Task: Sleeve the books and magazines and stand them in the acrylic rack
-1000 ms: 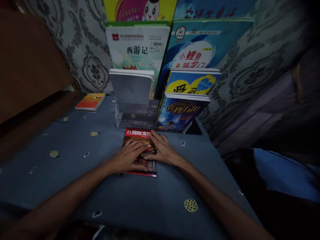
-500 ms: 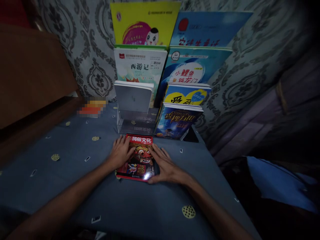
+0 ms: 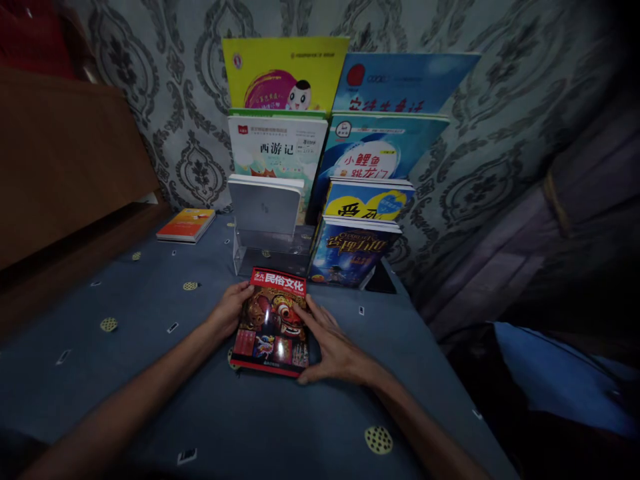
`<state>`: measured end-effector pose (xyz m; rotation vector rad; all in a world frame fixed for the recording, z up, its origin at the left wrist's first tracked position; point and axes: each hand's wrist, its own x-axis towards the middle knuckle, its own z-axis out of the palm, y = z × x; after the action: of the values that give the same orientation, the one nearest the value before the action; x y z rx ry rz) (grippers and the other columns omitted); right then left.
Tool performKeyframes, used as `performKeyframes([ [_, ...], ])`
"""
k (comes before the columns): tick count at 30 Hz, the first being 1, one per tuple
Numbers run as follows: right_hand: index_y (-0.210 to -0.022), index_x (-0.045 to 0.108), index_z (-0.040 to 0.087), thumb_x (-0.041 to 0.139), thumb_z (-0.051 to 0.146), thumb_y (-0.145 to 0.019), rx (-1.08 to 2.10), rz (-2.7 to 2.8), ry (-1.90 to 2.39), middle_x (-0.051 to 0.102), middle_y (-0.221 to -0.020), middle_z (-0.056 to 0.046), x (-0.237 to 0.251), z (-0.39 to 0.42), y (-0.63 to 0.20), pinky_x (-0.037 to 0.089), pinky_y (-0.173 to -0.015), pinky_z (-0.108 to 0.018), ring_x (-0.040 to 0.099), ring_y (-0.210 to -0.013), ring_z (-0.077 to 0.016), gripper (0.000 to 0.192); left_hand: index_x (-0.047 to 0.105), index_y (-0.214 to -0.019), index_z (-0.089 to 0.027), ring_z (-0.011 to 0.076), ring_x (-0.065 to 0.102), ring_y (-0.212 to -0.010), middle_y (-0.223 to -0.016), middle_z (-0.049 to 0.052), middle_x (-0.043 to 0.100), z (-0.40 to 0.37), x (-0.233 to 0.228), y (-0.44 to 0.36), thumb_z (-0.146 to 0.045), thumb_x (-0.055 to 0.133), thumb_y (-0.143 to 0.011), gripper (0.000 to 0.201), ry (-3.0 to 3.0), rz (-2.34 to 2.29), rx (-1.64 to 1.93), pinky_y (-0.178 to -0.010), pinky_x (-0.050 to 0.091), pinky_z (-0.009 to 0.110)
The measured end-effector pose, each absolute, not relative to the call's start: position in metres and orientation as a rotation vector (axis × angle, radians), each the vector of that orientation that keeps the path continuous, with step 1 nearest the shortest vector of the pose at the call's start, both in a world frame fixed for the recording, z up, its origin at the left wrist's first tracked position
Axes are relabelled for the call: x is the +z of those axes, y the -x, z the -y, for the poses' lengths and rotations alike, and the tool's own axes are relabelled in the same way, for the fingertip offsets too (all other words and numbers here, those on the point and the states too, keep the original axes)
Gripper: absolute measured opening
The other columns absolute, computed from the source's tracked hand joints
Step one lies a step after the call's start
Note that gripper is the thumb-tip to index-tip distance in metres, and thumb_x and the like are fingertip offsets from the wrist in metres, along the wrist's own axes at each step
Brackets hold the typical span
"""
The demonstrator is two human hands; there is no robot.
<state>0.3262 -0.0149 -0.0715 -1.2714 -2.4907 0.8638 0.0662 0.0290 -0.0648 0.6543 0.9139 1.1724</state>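
A red magazine (image 3: 273,321) with a mask on its cover is tilted up off the blue tablecloth (image 3: 150,360). My left hand (image 3: 227,313) grips its left edge, fingers curled under it. My right hand (image 3: 333,343) holds its right edge and lower right corner. Just behind it stands a clear acrylic book stand (image 3: 270,250) whose front left slot holds no book, with a white book (image 3: 265,203) in the slot behind.
Several upright books fill the stand's right side and back rows, among them a dark blue one (image 3: 353,250) and a yellow one (image 3: 285,73). An orange book (image 3: 186,223) lies flat at the far left. A brown wooden board (image 3: 65,160) rises at the left; patterned wallpaper lies behind.
My hands slid from the cover's top to the magazine's two edges and raised it off the cloth. The camera view tipped up a little.
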Motion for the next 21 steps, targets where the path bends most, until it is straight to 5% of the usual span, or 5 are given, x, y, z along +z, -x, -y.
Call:
performKeyframes([
  [4,-0.164,0.010,0.032,0.083,0.075,-0.056,0.910,2.321,1.171,0.009,-0.172,-0.015,-0.074,0.016,-0.328,0.020,-0.123,-0.064,0.010,-0.157,-0.0418,0.137,0.073,-0.093,-0.012,0.0174,0.074,-0.070,-0.087,0.007,0.079,-0.024,-0.054,-0.068,-0.019,0.080,-0.079,0.018,-0.637,-0.879,1.156,-0.069,0.061,0.027],
  [10,-0.163,0.017,0.035,0.080,0.053,-0.080,1.000,2.169,0.944,0.033,-0.166,-0.012,-0.068,0.019,-0.320,0.031,-0.123,-0.057,0.034,-0.152,-0.0338,0.105,0.074,-0.095,-0.016,0.0176,0.075,-0.077,-0.093,0.005,0.080,-0.022,-0.053,-0.071,-0.028,0.079,-0.081,0.019,-0.627,-0.843,1.244,-0.073,0.062,0.028],
  [17,-0.160,0.017,0.046,0.060,0.017,-0.095,0.482,2.286,0.924,0.050,-0.153,-0.006,-0.055,0.025,-0.307,0.056,-0.105,-0.054,0.056,-0.135,-0.0313,0.084,0.074,-0.103,-0.015,0.0251,0.074,-0.102,-0.105,0.008,0.080,-0.018,-0.026,-0.073,-0.053,0.078,-0.079,0.045,-0.781,-0.812,1.490,-0.097,0.058,0.038],
  [21,-0.159,0.014,0.051,0.049,0.008,-0.096,0.264,2.257,0.786,0.048,-0.152,-0.007,-0.056,0.027,-0.294,0.059,-0.100,-0.051,0.057,-0.133,-0.0293,0.084,0.075,-0.088,-0.016,0.0286,0.072,-0.108,-0.094,0.006,0.081,-0.013,-0.012,-0.071,-0.066,0.079,-0.070,0.053,-0.867,-0.955,1.587,-0.101,0.056,0.039],
])
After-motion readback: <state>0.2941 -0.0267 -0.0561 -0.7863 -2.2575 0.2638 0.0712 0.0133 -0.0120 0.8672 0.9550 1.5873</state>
